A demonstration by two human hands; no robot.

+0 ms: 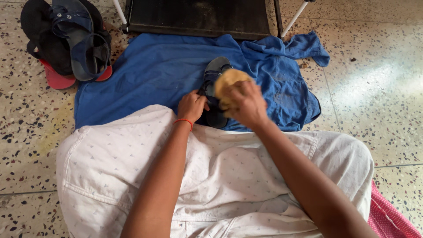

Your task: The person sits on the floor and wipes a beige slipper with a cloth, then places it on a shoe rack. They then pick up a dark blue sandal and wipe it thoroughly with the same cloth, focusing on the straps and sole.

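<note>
Head view: left hand (191,105) grips dark sandal (214,72); right hand (246,103) clutches yellow cloth (229,79).

White patterned garment (229,176), red wrist thread (184,121)

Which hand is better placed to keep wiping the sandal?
Probably the right hand: it holds the yellow cloth against the dark sandal. The left hand grips the sandal's side.

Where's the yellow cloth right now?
Head view, centre: the yellow cloth is in the right hand, pressed on the sandal lying on the blue shirt.
</note>
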